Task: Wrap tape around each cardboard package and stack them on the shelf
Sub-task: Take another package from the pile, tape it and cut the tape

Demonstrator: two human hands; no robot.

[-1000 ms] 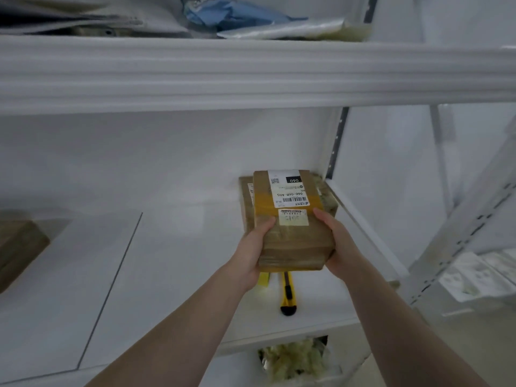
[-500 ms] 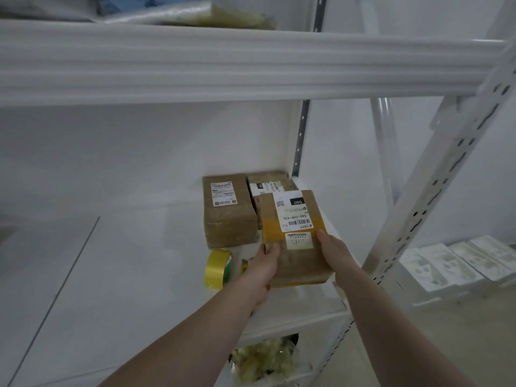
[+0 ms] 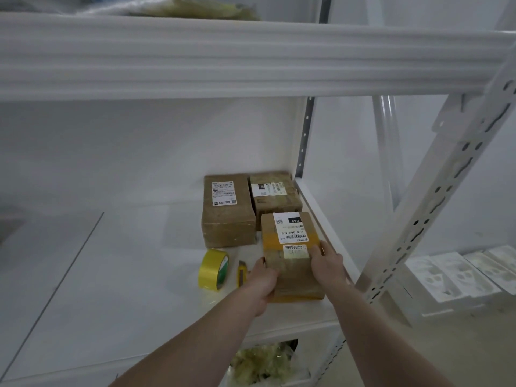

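A cardboard package [image 3: 290, 241] banded with yellow tape and bearing white labels lies at the right end of the white shelf [image 3: 125, 275]. My left hand [image 3: 262, 286] grips its near left edge and my right hand [image 3: 328, 263] grips its right side. Just behind it sit two more cardboard packages, one on the left [image 3: 227, 212] and one on the right [image 3: 275, 195], side by side against the back. A roll of yellow tape [image 3: 213, 269] stands on edge left of my left hand.
A yellow utility knife [image 3: 241, 273] lies between the tape roll and my left hand, partly hidden. The rack's perforated upright [image 3: 435, 196] rises at the right. An upper shelf beam [image 3: 251, 57] spans overhead. White foam trays [image 3: 460, 277] lie on the floor.
The package has come down and to the right, from in front of the two back packages onto the shelf near its right edge. Both hands kept their hold.
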